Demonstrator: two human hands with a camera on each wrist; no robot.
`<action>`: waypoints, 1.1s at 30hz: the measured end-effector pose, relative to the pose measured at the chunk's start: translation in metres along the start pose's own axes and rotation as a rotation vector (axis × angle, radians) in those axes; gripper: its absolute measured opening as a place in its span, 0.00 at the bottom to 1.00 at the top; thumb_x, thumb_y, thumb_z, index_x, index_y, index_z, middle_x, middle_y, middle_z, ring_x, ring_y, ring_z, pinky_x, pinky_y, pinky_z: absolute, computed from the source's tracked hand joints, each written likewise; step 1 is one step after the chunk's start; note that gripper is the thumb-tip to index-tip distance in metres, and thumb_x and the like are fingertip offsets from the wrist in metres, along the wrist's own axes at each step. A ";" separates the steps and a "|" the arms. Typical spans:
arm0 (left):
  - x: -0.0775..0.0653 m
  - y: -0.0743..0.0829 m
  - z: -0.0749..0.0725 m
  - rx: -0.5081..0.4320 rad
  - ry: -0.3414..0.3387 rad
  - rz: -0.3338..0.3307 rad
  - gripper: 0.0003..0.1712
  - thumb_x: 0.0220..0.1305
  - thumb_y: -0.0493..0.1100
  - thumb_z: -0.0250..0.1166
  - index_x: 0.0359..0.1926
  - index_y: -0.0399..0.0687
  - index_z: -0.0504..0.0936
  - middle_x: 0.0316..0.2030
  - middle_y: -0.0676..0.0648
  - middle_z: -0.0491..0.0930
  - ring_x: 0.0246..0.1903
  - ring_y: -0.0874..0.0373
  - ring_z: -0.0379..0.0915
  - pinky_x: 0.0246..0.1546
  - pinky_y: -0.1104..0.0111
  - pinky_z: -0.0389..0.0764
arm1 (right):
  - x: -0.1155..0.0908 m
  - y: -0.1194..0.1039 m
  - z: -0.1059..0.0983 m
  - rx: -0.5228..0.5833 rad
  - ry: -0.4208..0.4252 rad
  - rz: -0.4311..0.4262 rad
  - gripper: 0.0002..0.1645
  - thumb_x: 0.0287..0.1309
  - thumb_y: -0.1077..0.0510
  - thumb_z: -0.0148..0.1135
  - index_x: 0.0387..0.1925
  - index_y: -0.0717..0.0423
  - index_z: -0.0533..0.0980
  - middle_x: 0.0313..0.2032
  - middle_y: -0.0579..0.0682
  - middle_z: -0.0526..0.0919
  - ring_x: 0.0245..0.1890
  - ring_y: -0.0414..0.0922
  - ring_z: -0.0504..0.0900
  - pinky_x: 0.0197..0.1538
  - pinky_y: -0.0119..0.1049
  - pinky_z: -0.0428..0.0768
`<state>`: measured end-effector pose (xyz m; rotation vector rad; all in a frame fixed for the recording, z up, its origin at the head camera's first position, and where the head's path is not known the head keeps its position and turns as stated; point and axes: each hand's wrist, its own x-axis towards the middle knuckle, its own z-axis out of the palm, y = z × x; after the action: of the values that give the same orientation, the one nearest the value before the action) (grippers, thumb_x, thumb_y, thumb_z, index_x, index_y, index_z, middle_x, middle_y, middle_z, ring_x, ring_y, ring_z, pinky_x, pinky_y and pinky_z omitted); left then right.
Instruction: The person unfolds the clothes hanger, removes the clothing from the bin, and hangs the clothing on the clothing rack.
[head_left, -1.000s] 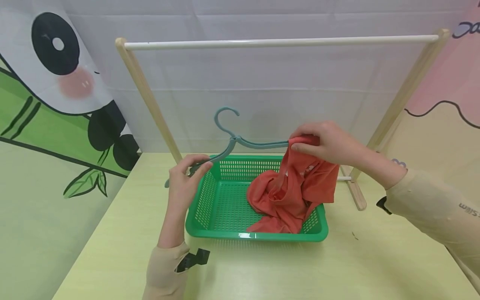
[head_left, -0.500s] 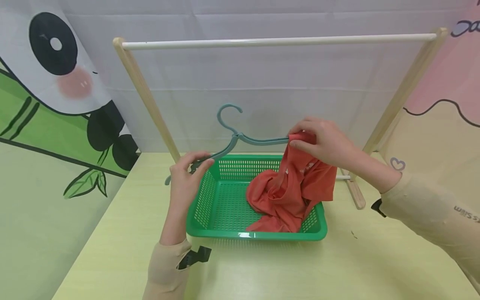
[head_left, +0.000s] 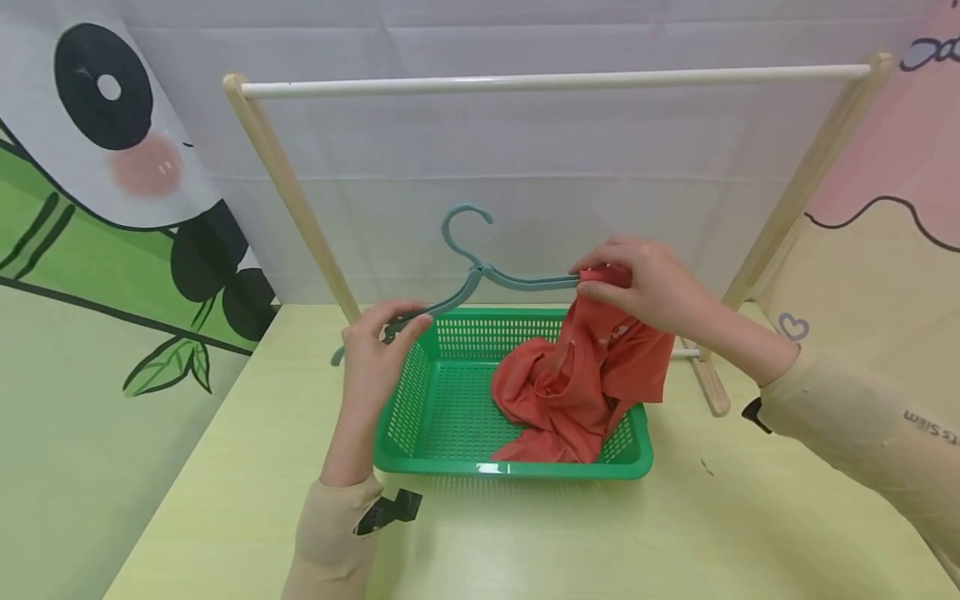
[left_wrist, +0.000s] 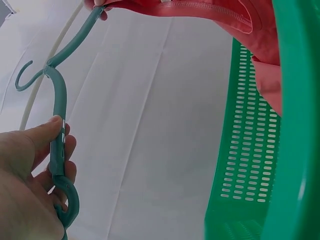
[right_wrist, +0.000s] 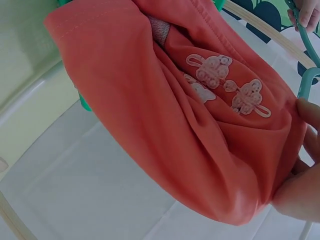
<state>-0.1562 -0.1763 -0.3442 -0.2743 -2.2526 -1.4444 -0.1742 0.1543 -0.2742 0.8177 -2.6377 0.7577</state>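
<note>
A teal clothes hanger [head_left: 474, 275] is held above the basket, hook upward. My left hand [head_left: 375, 358] grips its left arm between thumb and fingers; the left wrist view shows the fingers curled round that arm [left_wrist: 58, 150]. At the hanger's other end, my right hand [head_left: 648, 283] pinches the shoulder of a red shirt [head_left: 585, 383] together with the hanger arm, whose tip is hidden inside the cloth. The shirt drapes down and its lower part lies bunched in the green basket [head_left: 502, 471]. White flower-like trim [right_wrist: 215, 70] shows on the shirt in the right wrist view.
Behind the basket stands a garment rack with a white bar [head_left: 555, 83] and wooden posts [head_left: 296, 200]. Its right foot [head_left: 712, 387] rests on the pale yellow table [head_left: 225, 500]. A printed cloth backdrop [head_left: 480, 150] hangs behind.
The hanger has shifted slightly right and up, and my left hand has moved a little with it. My right hand keeps its pinch on the shirt shoulder with little movement.
</note>
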 end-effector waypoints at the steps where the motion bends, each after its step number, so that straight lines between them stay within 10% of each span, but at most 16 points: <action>1: 0.000 0.000 -0.001 0.007 -0.001 0.004 0.13 0.62 0.43 0.70 0.45 0.42 0.86 0.43 0.41 0.85 0.42 0.59 0.74 0.53 0.60 0.73 | 0.000 0.000 0.000 0.002 0.004 -0.006 0.12 0.61 0.59 0.67 0.47 0.52 0.84 0.43 0.49 0.85 0.43 0.45 0.81 0.47 0.44 0.80; 17: -0.006 0.002 0.007 0.006 0.174 0.281 0.16 0.59 0.37 0.72 0.49 0.46 0.86 0.46 0.43 0.84 0.48 0.56 0.71 0.52 0.67 0.67 | 0.006 0.001 -0.010 -0.001 0.040 -0.021 0.12 0.63 0.61 0.65 0.48 0.54 0.83 0.43 0.50 0.85 0.43 0.44 0.81 0.46 0.38 0.80; 33: -0.013 0.005 0.058 0.006 -0.615 0.117 0.13 0.66 0.41 0.66 0.51 0.50 0.84 0.51 0.45 0.79 0.46 0.53 0.79 0.47 0.64 0.82 | 0.010 -0.002 -0.024 0.044 0.104 -0.001 0.14 0.63 0.61 0.65 0.50 0.56 0.82 0.44 0.52 0.85 0.46 0.47 0.82 0.45 0.14 0.71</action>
<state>-0.1578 -0.1209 -0.3663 -0.9415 -2.6445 -1.4250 -0.1790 0.1621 -0.2492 0.7697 -2.5375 0.8373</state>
